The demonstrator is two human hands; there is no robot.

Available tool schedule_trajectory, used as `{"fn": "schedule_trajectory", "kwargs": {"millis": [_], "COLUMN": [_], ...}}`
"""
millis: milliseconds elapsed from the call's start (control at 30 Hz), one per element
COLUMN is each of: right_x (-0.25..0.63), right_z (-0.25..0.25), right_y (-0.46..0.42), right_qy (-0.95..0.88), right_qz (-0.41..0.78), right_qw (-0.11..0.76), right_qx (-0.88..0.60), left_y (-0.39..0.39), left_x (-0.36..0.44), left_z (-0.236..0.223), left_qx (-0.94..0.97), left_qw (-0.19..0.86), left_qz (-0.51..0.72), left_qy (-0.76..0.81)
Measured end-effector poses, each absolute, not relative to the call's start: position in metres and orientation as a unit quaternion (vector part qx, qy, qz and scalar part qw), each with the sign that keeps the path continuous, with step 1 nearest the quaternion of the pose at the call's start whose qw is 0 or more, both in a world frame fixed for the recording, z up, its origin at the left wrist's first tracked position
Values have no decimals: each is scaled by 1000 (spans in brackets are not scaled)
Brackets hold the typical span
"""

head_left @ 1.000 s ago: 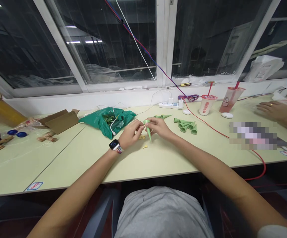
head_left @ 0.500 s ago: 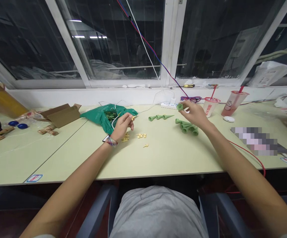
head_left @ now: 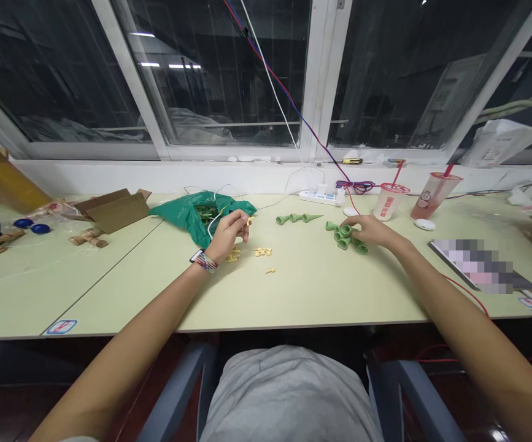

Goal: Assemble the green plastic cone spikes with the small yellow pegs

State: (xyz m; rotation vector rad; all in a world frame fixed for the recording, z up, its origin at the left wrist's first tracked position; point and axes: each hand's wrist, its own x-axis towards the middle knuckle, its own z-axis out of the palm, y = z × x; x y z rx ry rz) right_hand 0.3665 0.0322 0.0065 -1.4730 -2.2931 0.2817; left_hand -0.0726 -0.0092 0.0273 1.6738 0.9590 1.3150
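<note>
My left hand point(head_left: 229, 234) pinches a small yellow peg-like piece point(head_left: 250, 220) between thumb and fingers, held above the table. More such pieces lie close by: a bunch point(head_left: 233, 253) beside the wrist, a cluster point(head_left: 262, 252) to its right and a single one point(head_left: 270, 270) nearer me. My right hand point(head_left: 372, 231) is at a pile of hollow green cones point(head_left: 343, 243), its fingers on one green cone point(head_left: 346, 231) at the top. Those fingertips are partly hidden. Three more green cones point(head_left: 296, 217) lie nose to tail in a row between my hands.
A green plastic bag point(head_left: 178, 216) with green things inside lies behind my left hand. Farther left are an open cardboard box point(head_left: 121, 212), wooden pieces point(head_left: 89, 238) and blue balls point(head_left: 40, 228). Drink cups point(head_left: 388, 202), a power strip point(head_left: 318, 197) and a tablet-like slab point(head_left: 454, 265) are right.
My right hand has lowered the green cone from the air onto the pile. The left hand still holds the yellow piece in nearly the same place.
</note>
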Motion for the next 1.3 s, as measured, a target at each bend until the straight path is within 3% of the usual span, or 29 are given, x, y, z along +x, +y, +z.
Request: {"fn": "schedule_trajectory", "kwargs": {"millis": [267,433,567,667,833,1000,1167,1300], "right_x": [371,352,297,239,169,163,171,170], "right_z": [13,17,21,21,10,-3,-9,-9], "right_y": [29,25,13,1,-11,-9,-11,-12], "right_qy": [-806,-759,-732,-775,-834,-804,-735,-727], "right_qz": [90,83,164,249,275,309,479,489], "right_qw": [236,376,471,438,372,404,385,393], "right_qx": [-536,-524,-463,-382,-302,-307,-288,-280], "left_y": [-8,-10,-13,-15,-18,-21,-26,-31], "left_x": [-72,-68,-62,-59,-58,-57,-53,-50], "left_z": [26,24,22,18,14,14,11,11], "left_qx": [662,689,714,729,734,733,765,779], "left_qw": [396,366,348,348,359,374,353,341], "left_qz": [515,505,474,440,411,407,374,369], "left_qy": [374,368,381,393,404,398,387,375]}}
